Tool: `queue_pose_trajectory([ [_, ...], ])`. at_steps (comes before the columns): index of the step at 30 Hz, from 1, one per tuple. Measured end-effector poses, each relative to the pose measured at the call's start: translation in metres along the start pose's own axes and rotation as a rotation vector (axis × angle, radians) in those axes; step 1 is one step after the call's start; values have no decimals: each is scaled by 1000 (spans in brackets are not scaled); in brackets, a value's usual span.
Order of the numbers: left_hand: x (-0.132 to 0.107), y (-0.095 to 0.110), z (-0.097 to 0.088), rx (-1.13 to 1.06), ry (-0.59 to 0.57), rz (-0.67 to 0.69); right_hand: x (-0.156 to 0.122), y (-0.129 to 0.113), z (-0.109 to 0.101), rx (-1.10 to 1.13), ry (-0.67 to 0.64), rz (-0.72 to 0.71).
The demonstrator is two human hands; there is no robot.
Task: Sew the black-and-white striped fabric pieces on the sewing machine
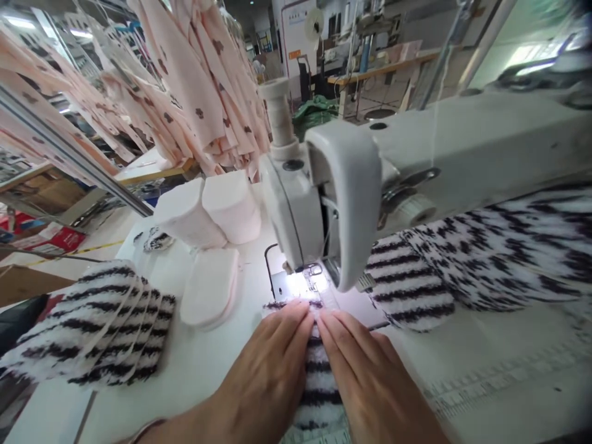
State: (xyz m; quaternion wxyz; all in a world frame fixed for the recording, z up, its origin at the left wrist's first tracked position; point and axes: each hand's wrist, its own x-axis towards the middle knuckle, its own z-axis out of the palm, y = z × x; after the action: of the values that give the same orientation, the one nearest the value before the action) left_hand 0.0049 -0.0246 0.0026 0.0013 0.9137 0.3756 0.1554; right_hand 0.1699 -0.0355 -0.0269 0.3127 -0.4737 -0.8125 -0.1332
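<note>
Pressing striped cloth [319, 383] with left hand [266, 367] and right hand [372, 376].
Running lengthwise between both, toward machine [296, 206], equally near; under extended fingers [340, 336], cannot tell if pinched.

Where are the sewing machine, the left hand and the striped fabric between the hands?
Sewing machine [457, 148], head view: on its white arm.
Left hand [269, 365], head view: on its back.
Striped fabric [319, 380], head view: on its upper face.

Fleece piece [318, 385] before sewing machine [296, 209]. Pad stacks [208, 287] left on table [185, 370], fleece pile [111, 324] farther left. Garments [198, 80] hang behind.
</note>
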Motion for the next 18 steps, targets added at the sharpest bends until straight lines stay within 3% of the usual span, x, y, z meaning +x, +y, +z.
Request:
queue_pose_trajectory([
  [5,6,-11,4,7,59,-52,12,0,4,-22,-67,24],
  [13,10,-19,8,-2,72,-58,15,3,14,-65,-11,17],
  [18,13,-20,0,-51,72,-59,8,22,17,82,-175,-35],
])
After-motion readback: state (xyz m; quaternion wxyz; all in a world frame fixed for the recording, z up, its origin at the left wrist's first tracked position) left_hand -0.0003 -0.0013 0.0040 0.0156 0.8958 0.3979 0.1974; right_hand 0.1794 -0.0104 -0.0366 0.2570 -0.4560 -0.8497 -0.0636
